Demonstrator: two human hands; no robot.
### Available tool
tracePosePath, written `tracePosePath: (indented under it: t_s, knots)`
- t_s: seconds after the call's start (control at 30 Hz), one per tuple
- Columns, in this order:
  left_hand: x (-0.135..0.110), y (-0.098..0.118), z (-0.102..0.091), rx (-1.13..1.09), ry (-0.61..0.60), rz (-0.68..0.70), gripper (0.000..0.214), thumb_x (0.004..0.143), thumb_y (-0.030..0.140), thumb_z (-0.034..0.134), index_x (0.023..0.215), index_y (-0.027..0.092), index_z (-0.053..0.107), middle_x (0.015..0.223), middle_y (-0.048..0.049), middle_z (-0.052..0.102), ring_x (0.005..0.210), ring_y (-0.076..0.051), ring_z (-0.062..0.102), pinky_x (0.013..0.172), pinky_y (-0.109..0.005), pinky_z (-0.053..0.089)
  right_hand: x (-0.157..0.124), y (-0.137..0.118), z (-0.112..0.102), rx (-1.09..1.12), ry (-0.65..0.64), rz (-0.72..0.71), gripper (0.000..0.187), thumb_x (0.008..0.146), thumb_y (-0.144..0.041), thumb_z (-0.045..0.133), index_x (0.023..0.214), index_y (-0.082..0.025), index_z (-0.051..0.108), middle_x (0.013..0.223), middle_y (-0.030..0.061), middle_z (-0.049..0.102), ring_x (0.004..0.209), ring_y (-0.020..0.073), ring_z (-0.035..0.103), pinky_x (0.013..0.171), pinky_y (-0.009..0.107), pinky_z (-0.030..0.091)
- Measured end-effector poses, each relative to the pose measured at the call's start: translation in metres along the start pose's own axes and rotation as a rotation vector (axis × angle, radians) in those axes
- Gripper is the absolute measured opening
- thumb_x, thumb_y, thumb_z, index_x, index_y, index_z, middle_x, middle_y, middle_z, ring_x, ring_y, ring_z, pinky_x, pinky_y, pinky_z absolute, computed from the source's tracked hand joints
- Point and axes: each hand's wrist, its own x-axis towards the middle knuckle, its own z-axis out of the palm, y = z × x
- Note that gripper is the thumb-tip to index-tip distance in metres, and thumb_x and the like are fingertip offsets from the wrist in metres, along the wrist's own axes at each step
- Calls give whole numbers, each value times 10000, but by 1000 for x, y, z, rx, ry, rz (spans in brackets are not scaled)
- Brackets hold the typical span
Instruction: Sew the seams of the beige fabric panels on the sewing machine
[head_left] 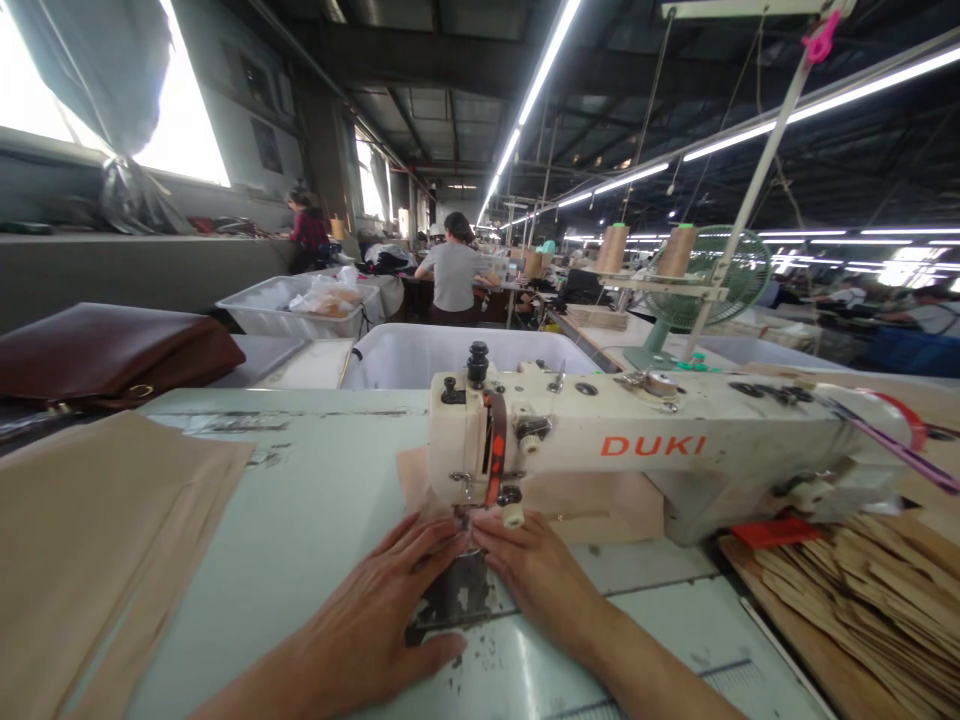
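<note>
Guiding the tan piece [611,505] beneath the sewing machine [562,432] seems the step in hand, calling next for steady, level pressure. The left hand [386,592] spreads its thumb away from extended fingers beside the presser area; the right hand [536,565] lays its fingers together there, its grip too blurred to tell.

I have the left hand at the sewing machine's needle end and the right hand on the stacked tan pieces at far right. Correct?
Not the right hand: the head view shows it at the needle end of the sewing machine too, beside the left hand. The stacked tan pieces lie untouched. The rest stands.
</note>
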Motion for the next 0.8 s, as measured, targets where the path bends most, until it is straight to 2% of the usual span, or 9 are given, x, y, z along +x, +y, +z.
tracePosePath:
  t_s: [0.17, 0.4, 0.8]
  knots:
    - [1, 1, 2, -1, -22, 9, 756, 887, 567, 603, 1526, 284, 314, 1548, -64, 380, 1432, -305, 323, 1186, -539, 258, 1, 0, 3, 6, 36, -11, 309, 976, -165, 527, 1269, -235, 597, 1358, 14, 602, 1196, 210, 567, 1027, 374, 422]
    - [2, 2, 3, -10, -24, -9, 742, 880, 547, 616, 1515, 279, 343, 1537, -71, 397, 1427, -320, 328, 1178, -557, 266, 1, 0, 4, -2, 45, -8, 310, 961, -161, 554, 1261, -225, 600, 1341, 11, 614, 1193, 204, 563, 1037, 375, 427]
    - [0, 2, 6, -33, 35, 11, 731, 859, 480, 670, 1499, 284, 378, 1520, -82, 423, 1412, -332, 352, 1175, -554, 266, -1, -2, 4, -72, 17, -3, 290, 979, -189, 528, 1255, -188, 614, 1275, 78, 646, 1142, 200, 583, 1024, 363, 435]
